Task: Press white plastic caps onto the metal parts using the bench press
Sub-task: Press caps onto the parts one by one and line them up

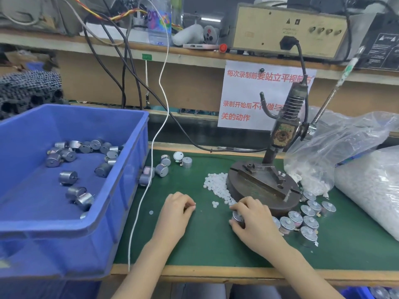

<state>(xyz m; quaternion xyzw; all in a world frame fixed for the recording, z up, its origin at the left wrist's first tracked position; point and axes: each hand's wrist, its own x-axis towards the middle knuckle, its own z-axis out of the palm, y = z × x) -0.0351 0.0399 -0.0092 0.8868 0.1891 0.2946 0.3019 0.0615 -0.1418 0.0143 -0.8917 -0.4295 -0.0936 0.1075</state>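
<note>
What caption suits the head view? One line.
Right hand grips a metal part beside the bench press; left hand rests near loose white caps.

The right hand covers most of the metal part it grips, hiding its top. The left hand curls its fingertips over something too small to make out, possibly one of the white caps. The bench press blocks part of the printed sign (several characters lost). The blue bin runs off the left edge, and the plastic bag off the right.
</note>
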